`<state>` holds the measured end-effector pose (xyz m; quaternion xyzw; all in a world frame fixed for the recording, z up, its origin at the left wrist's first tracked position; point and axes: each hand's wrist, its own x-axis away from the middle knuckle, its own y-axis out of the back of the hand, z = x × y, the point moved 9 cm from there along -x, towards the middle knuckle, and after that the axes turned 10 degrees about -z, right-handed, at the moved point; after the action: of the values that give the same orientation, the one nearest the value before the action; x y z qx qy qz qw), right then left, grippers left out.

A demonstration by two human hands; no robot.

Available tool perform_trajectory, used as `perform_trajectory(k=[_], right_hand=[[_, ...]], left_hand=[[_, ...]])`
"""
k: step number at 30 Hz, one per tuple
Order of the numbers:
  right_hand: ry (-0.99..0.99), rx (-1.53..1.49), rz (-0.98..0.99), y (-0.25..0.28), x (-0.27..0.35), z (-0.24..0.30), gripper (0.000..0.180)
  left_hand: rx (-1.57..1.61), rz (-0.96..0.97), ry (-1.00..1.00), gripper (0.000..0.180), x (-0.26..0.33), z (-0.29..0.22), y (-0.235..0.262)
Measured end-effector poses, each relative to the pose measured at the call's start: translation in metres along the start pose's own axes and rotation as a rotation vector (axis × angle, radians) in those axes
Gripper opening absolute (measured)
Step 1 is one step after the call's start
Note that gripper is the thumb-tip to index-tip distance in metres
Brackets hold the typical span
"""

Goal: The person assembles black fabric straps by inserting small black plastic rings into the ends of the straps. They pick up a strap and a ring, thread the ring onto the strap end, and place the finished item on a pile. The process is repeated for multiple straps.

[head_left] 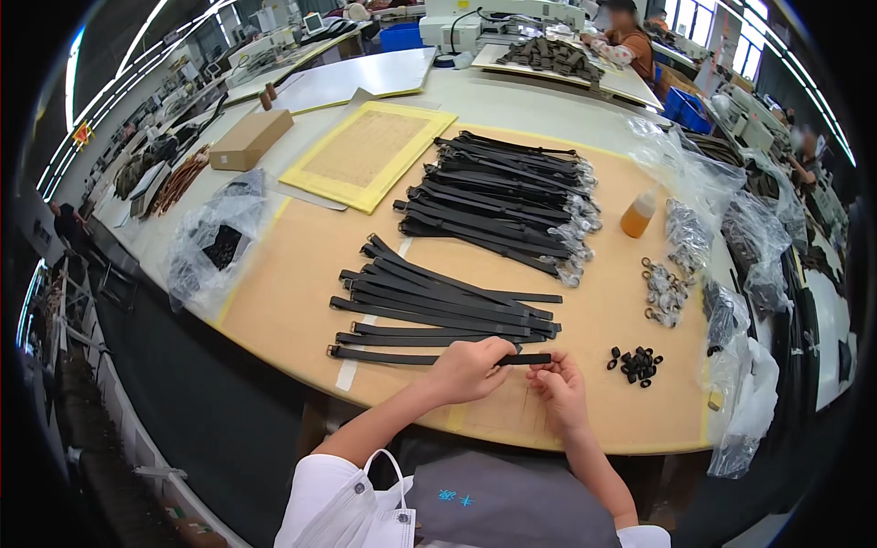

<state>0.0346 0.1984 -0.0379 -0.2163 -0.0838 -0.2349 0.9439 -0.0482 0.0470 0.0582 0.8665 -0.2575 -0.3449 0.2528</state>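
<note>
My left hand (pixel 470 370) is closed around a black strap (pixel 388 355) close to its plain end. The strap's buckle end lies on the board to the left. My right hand (pixel 560 388) is beside the strap's tip, thumb and fingers pinched together; whatever they hold is too small to make out. Just beyond my hands, a loose fan of black straps (pixel 448 306) with metal buckles lies on the tan board (pixel 292 301). To the right sits a small pile of black rings (pixel 639 366), apart from my right hand.
Farther off lies a thick row of black straps (pixel 493 201) with clear wrapping at their right ends. An amber bottle (pixel 639 215), several metal rings (pixel 665 292) and plastic bags (pixel 754 388) are on the right. A yellow-edged panel (pixel 370 151) and cardboard box (pixel 251 140) sit far left.
</note>
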Motion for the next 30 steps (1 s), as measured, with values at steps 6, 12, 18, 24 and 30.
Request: perform_trajectory(k=[6, 12, 18, 24, 30], right_hand=[[-0.048, 0.105, 0.041, -0.002, 0.009, 0.015, 0.025], [0.021, 0.155, -0.034, 0.003, 0.002, 0.016, 0.019], [0.057, 0.174, 0.009, 0.017, -0.003, 0.017, 0.024], [0.265, 0.624, 0.03, 0.037, -0.02, 0.079, 0.026], [0.713, 1.093, -0.472, 0.142, -0.1, 0.19, 0.035]], left_hand=[[0.076, 0.065, -0.016, 0.023, 0.004, 0.005, -0.026], [0.153, 0.16, -0.047, 0.03, -0.006, -0.007, -0.035], [0.165, 0.225, 0.04, 0.031, -0.013, -0.011, -0.048], [0.18, 0.186, 0.049, 0.028, -0.008, -0.003, -0.054], [0.205, 0.216, 0.088, 0.028, -0.006, 0.002, -0.055]])
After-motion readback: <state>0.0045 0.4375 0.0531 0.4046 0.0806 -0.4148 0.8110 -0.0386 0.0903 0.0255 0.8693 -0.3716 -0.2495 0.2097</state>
